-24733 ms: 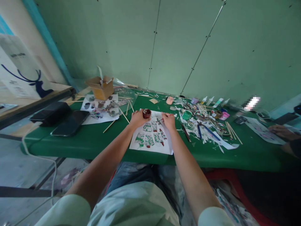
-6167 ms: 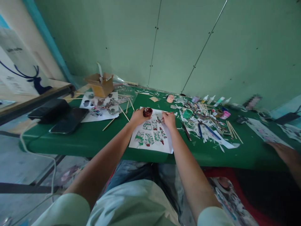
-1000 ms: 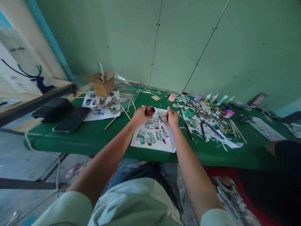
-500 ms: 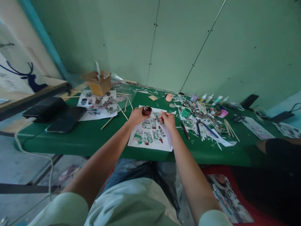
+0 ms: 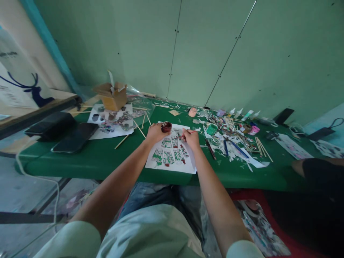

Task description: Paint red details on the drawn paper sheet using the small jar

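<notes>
My left hand (image 5: 155, 133) is closed around a small open jar of dark red paint (image 5: 166, 127), above the far left part of a white sheet of paper (image 5: 185, 168). On that sheet are several printed shapes (image 5: 168, 157) coloured in patches of green and dark red. A thin red paintbrush (image 5: 185, 135) sits pinched in the fingers of my right hand (image 5: 191, 137). Its tip points left and down toward the upper shapes on the paper; whether it touches them is too small to tell.
Right of the paper lie paper scraps, pliers (image 5: 238, 147), a green paint pot (image 5: 211, 129) and wooden sticks (image 5: 264, 148). On the left are a cardboard box (image 5: 113, 98), a second sheet (image 5: 107, 132) and a black phone (image 5: 75, 137). Another person's arm (image 5: 319, 172) is at the right edge.
The brush tip has shifted slightly over the upper shapes with my right hand. The jar stays in my left hand, and the whole view has moved a little.
</notes>
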The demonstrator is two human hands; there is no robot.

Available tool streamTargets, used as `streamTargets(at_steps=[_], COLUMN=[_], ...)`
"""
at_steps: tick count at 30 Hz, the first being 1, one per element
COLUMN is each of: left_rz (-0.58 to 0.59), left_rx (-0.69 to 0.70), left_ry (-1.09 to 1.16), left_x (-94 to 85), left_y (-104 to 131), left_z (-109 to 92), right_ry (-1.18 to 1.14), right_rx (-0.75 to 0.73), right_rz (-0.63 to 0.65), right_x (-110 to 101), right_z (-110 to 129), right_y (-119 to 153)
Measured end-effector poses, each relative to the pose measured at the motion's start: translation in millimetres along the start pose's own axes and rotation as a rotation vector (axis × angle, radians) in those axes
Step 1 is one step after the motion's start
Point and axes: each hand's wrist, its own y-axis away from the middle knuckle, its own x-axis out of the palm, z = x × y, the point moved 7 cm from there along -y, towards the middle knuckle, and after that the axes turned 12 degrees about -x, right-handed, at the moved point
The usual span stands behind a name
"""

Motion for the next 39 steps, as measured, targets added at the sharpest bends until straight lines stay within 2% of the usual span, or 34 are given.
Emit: streamTargets(at_steps=[6, 17, 22, 39], left_rz=[0.005, 0.004, 0.009, 0.011], left_rx=[-0.003, 0.005, -0.010, -0.005], left_ry=[0.015, -0.007, 0.003, 0.010], left_x=[0.6, -1.0, -0.3, -0.8], left_y=[-0.8, 0.6, 0.4, 0.4], left_z=[0.3, -1.0, -0.7, -0.6], right_ry=[-0.032, -0.016, 0.008, -0.019], right_rx=[0.037, 0.039, -0.006, 0.015], right_rz=[-0.032, -0.028, 0.010, -0.014], right_x=[-2.4, -1.7, 0.1, -1.0], right_z=[-4.5, -0.2, 1.7, -2.8], right_y=[-0.4, 0.7, 0.1, -0.4])
